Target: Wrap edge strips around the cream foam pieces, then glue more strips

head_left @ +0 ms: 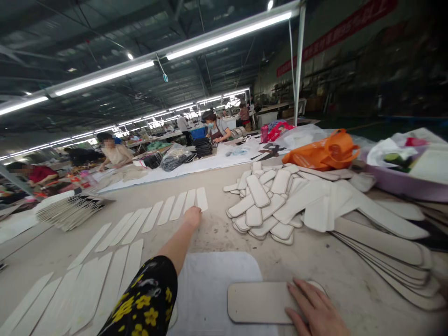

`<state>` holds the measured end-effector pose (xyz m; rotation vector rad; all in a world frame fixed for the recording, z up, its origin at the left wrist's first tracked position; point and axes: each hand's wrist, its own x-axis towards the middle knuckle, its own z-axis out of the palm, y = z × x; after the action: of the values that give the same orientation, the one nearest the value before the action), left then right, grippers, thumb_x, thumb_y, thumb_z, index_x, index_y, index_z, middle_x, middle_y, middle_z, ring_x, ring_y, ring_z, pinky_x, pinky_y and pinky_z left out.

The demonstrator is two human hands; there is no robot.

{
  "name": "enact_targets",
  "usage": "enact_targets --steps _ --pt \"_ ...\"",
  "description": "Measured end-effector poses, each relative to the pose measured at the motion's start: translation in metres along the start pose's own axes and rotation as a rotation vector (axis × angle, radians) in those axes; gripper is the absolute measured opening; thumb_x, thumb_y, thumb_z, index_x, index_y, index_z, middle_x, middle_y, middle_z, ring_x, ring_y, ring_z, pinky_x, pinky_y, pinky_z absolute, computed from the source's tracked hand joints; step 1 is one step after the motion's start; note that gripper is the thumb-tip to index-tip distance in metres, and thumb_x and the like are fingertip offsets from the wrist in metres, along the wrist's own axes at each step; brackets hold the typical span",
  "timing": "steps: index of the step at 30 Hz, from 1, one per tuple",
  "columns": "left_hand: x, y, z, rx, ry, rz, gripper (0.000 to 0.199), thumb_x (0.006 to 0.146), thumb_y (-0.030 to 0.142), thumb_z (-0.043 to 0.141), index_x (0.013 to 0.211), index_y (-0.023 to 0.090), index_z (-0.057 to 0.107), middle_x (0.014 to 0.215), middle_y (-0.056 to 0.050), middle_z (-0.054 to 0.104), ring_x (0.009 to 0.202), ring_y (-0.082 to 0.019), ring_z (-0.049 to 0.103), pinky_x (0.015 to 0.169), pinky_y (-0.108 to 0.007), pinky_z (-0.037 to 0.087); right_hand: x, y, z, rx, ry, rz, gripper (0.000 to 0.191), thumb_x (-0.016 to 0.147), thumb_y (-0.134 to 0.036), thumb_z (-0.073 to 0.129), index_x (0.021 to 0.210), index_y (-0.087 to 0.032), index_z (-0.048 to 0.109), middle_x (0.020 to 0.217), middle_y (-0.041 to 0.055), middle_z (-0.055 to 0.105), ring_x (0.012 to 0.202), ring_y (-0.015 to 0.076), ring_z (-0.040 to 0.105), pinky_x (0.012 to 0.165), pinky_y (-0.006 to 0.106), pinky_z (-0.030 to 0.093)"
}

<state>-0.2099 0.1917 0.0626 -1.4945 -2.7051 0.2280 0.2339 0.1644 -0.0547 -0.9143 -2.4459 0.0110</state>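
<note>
Stretched far forward, my left hand (192, 218) has its fingers drawn together at the near end of a flat white rounded strip (202, 198), the last in a slanting row. The fingertips are partly hidden. My right hand (317, 308) lies with fingers spread on the right end of a beige rounded panel (261, 302) with a dark edge. A second light piece shows a little beyond that panel's right end. Under the panel is a white sheet (217, 275) with rounded corners. More white strips (89, 282) lie side by side at the left, partly covered by my sleeve.
A loose heap of padded beige pieces (257, 189) is right of centre. Stacked long panels (385, 247) lie at the right, before an orange bag (322, 151) and a purple basin (406, 182). A fanned stack (68, 212) stands at left. Co-workers sit at tables beyond.
</note>
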Motion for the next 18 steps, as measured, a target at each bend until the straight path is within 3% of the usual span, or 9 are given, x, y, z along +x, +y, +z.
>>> enact_targets --steps 5,10,13,16,18 --pt "0.022 0.011 0.008 0.091 -0.067 0.038 0.032 0.087 0.032 0.052 0.113 0.015 0.052 0.112 -0.008 0.056 0.096 -0.019 0.057 0.08 -0.04 0.05 0.006 -0.005 -0.004 0.048 -0.002 -0.046 0.037 0.078 -0.048 0.055 0.105 -0.026 0.067 0.106 0.0049 0.066 0.095 0.0247 0.06 0.08 0.036 0.05" --pt "0.032 0.016 0.016 0.128 -0.102 0.068 0.033 0.087 0.032 0.052 0.115 0.015 0.052 0.115 -0.009 0.054 0.098 -0.02 0.056 0.082 -0.041 0.049 0.01 -0.023 -0.02 0.1 -0.097 0.137 0.043 0.084 -0.04 0.049 0.121 -0.021 0.056 0.117 0.0076 0.06 0.109 0.0253 0.052 0.093 0.039 0.044" --pt "0.034 0.018 0.015 0.124 -0.083 0.077 0.032 0.087 0.032 0.052 0.114 0.015 0.052 0.114 -0.009 0.055 0.097 -0.02 0.057 0.081 -0.041 0.049 0.009 -0.024 -0.017 0.109 -0.06 0.184 0.046 0.082 -0.041 0.05 0.123 -0.02 0.054 0.122 0.0095 0.056 0.109 0.0262 0.052 0.091 0.038 0.046" --pt "0.03 0.019 0.009 0.092 -0.023 0.08 0.031 0.087 0.032 0.052 0.112 0.014 0.053 0.111 -0.008 0.057 0.094 -0.019 0.058 0.08 -0.039 0.05 0.01 -0.02 -0.014 0.141 -0.057 0.133 0.05 0.078 -0.043 0.055 0.123 -0.022 0.055 0.125 0.0098 0.054 0.11 0.0277 0.052 0.089 0.039 0.047" --pt "0.025 0.02 0.002 0.053 0.042 0.074 0.03 0.087 0.033 0.052 0.11 0.014 0.054 0.108 -0.008 0.057 0.093 -0.018 0.058 0.079 -0.039 0.05 0.013 -0.02 -0.019 0.224 -0.148 0.025 0.059 0.073 -0.044 0.061 0.127 -0.025 0.051 0.129 0.0091 0.051 0.117 0.029 0.047 0.093 0.04 0.044"
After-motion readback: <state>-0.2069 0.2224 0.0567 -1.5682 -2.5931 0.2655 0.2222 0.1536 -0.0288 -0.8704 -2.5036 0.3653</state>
